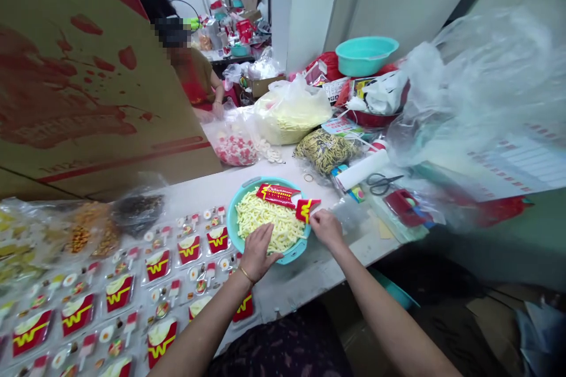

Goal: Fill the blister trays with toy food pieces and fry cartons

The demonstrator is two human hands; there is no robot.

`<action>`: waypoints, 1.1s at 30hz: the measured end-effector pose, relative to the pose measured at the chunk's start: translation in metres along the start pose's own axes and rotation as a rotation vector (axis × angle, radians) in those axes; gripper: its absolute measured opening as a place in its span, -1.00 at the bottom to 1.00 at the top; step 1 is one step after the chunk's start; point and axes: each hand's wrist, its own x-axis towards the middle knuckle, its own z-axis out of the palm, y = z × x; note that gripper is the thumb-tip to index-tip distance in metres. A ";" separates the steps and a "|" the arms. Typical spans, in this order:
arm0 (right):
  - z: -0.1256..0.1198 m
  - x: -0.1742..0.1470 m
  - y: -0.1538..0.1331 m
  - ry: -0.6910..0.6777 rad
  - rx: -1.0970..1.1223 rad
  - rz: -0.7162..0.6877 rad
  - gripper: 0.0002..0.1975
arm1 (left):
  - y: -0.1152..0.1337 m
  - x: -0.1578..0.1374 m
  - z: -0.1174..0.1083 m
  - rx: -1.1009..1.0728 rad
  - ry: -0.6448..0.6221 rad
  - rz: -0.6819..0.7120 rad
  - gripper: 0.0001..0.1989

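A turquoise basin (pixel 233 235) on the table holds a heap of pale yellow stick pieces (pixel 269 221) shaped like French fries. My left hand (pixel 260 250) rests over the near left part of the heap, fingers stretched out; whether it touches the pieces is hard to tell. At the basin's right rim my right hand (pixel 326 227) pinches a small red fries box (pixel 305 210) with a yellow W on it. Behind that box, a stack of more red boxes (pixel 278 195) lies on top of the pieces.
Rows of clear trays with filled red boxes (pixel 118 293) and tiny toy foods cover the left side. Bags of small pieces (pixel 236 144) stand behind the basin. Scissors (pixel 384 184) and a white roll (pixel 362 169) lie to the right. Another person (pixel 194 73) sits beyond a large carton (pixel 88 88).
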 end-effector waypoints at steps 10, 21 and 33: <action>0.037 -0.069 -0.046 -0.300 0.297 -0.418 -0.88 | -0.032 -0.045 0.005 -0.153 -0.033 -0.067 -0.25; 0.061 -0.002 -0.026 -0.404 -0.357 -0.273 -0.64 | -0.067 -0.100 -0.019 -0.119 0.168 -0.425 -0.23; 0.051 0.021 -0.041 -0.340 -0.159 -0.499 -0.47 | -0.075 -0.084 -0.031 -0.125 0.195 -0.425 -0.20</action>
